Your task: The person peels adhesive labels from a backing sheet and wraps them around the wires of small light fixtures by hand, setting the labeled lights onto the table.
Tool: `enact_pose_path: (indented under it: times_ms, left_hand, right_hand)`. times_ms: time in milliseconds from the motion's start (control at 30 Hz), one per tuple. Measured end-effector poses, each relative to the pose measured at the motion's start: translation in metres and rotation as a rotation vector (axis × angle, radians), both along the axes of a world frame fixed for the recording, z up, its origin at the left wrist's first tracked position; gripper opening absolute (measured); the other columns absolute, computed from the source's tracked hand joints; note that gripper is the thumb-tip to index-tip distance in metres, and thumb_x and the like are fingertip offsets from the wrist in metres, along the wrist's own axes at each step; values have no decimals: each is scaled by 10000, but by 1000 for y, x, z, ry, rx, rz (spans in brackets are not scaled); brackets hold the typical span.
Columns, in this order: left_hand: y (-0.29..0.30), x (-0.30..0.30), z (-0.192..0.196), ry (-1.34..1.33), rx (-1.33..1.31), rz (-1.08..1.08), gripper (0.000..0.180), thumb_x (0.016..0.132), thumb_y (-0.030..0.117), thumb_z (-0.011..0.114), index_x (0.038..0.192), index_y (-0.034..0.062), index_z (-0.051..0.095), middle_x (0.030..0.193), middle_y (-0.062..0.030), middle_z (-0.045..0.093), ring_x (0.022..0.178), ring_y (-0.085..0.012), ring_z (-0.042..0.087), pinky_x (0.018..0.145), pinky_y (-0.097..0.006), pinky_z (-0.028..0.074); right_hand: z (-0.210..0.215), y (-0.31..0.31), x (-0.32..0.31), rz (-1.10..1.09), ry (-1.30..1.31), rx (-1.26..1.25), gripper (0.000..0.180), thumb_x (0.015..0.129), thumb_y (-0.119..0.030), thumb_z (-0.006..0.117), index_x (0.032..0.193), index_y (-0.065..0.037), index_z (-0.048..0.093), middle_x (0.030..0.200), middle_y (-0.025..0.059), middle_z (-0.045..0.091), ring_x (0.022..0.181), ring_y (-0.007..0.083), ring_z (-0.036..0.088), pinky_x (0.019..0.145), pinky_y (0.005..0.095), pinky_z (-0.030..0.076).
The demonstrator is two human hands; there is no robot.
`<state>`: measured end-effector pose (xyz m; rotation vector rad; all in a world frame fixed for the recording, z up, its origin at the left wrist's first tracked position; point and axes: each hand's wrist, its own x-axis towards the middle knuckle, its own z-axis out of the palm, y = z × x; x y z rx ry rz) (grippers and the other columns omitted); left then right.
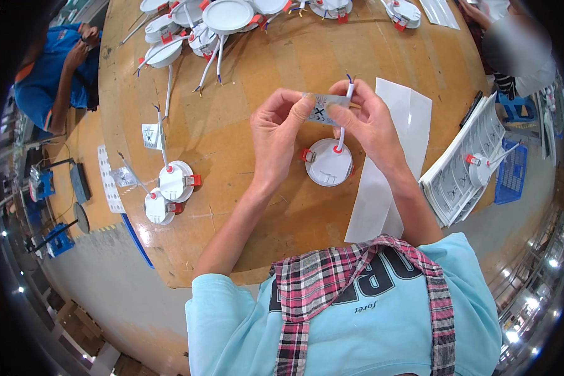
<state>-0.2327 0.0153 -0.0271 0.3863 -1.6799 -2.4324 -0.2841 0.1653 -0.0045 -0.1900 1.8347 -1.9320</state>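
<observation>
A small silver printed label (320,110) is stretched between my two hands above the table. My left hand (279,128) pinches its left end between thumb and fingers. At its right end, my right hand (371,124) presses with the thumb, beside the white cable (341,139). Whether the label is stuck around the cable is hidden by my fingers. Blue and brown wire ends stick up above my right hand. That cable rises from a round white downlight (329,164) with red-tipped spring clips, lying on the table below my hands.
Two downlights (177,179) with label flags (150,136) on their cables lie at left. Several more downlights (228,17) are piled at the far side. White backing sheets (402,116), a stack of label sheets (460,172) and a blue basket (511,172) are at right. People sit at both sides.
</observation>
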Motion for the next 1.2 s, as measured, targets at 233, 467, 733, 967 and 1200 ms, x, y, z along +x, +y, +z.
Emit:
enact_pose_path:
  times_ms: [233, 467, 733, 967, 1200]
  left_hand:
    - [-2, 3, 2, 14, 61, 43, 86, 873, 96, 660, 863, 11, 665, 896, -40, 665, 815, -73, 565, 762, -243, 453]
    - [3, 11, -2, -7, 61, 179, 56, 852, 57, 670, 837, 6, 684, 866, -7, 654, 795, -56, 550, 724, -217, 441]
    - [7, 19, -8, -61, 61, 46, 124, 880, 127, 646, 814, 23, 641, 780, 36, 598, 758, -34, 525, 690, -207, 440]
    - [2, 19, 3, 48, 98, 67, 132, 875, 123, 654, 863, -3, 688, 773, 3, 647, 745, -49, 563, 679, -216, 457]
    - [5, 19, 2, 74, 106, 26, 136, 865, 122, 659, 839, -8, 686, 777, -4, 653, 738, -47, 574, 648, -209, 464]
  right_hand:
    - [5, 4, 4, -38, 8, 19, 148, 841, -115, 689, 904, 13, 651, 746, 37, 643, 667, 55, 572, 572, 205, 454]
    - [4, -5, 13, -119, 3, -44, 119, 834, -68, 675, 915, 16, 651, 743, 25, 637, 644, 38, 540, 551, 195, 411]
    - [-4, 3, 11, -114, 186, 156, 114, 862, -71, 631, 794, -15, 558, 727, -60, 461, 668, 16, 387, 563, 190, 305]
    - [6, -10, 27, -224, 272, 81, 120, 882, -52, 603, 797, -3, 534, 736, -40, 457, 684, 39, 409, 616, 189, 334]
    - [8, 1, 23, -158, 197, 90, 72, 886, -48, 590, 835, -5, 562, 774, -24, 507, 742, 50, 470, 688, 187, 381]
